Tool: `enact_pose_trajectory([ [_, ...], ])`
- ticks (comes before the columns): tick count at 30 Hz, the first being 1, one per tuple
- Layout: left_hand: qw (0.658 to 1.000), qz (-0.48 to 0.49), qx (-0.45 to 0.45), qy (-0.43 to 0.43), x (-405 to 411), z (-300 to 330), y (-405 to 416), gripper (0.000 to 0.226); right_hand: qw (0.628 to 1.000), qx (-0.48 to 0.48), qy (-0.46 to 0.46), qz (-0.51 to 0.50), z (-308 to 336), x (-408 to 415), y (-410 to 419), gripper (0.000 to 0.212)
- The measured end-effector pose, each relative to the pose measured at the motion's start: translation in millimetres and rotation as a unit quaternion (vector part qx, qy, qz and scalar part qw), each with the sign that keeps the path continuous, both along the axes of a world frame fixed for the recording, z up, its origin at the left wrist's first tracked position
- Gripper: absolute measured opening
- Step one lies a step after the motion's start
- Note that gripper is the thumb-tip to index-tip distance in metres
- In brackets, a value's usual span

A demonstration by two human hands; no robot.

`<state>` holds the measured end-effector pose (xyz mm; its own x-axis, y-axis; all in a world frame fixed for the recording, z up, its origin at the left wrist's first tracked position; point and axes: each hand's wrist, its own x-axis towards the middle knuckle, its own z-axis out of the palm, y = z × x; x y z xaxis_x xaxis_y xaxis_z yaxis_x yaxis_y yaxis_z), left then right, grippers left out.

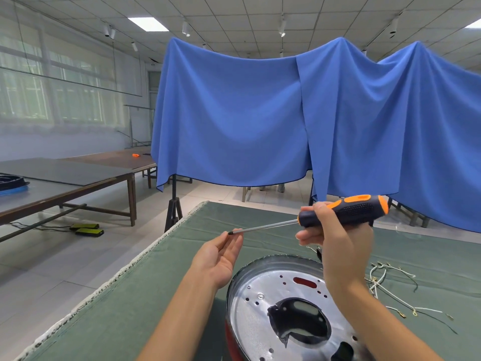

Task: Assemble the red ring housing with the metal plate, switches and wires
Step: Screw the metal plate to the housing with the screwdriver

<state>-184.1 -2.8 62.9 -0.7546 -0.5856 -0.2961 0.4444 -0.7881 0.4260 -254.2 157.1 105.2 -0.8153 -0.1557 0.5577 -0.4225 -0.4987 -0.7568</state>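
between the two raised hands runs a screwdriver (pixel 320 217), its long axis nearly level: the black and orange rubbery handle out toward the right, the slim steel shaft pointing left with a slight downward slope. the right hand (pixel 335 238) grasps the handle near its collar, fingers curled round it. the left hand (pixel 221 254) is palm up with relaxed, nearly straight fingers, the fingertips (pixel 235 234) touching or just under the dark tip of the shaft; whether a screw sits on that tip is too small to tell.

below and slightly right of both hands, on the green cloth table (pixel 145 295), lies the red ring housing (pixel 230 337), only a sliver of red showing at its left side, capped by the shiny metal plate (pixel 257 316). the plate is round, flat and mirror-bright, pierced with small holes, a red oblong slot and a big irregular central opening. the right forearm crosses over its right part, so the right hand is the nearer one.

right of the right wrist, loose white wires (pixel 390 280) with small brass terminals lie tangled on the cloth, apart from the plate.

judging from this, the tool must swing tip-down toward a plate hole next.
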Motion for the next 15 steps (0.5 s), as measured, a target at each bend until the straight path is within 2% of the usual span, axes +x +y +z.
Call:
enact_pose_trajectory([
  [9, 1.0, -0.014, -0.006, 0.007, -2.5, 3.0, 10.7, 0.016, 0.999, 0.026, -0.024, 0.021, 2.8, -13.4, 11.8, 0.012],
  [15, 0.993, -0.076, -0.086, 0.004, -0.5, 10.3, 28.5, 0.031, 1.0, 0.013, 0.005, 0.003, 10.7, -9.1, 27.8, 0.023],
])
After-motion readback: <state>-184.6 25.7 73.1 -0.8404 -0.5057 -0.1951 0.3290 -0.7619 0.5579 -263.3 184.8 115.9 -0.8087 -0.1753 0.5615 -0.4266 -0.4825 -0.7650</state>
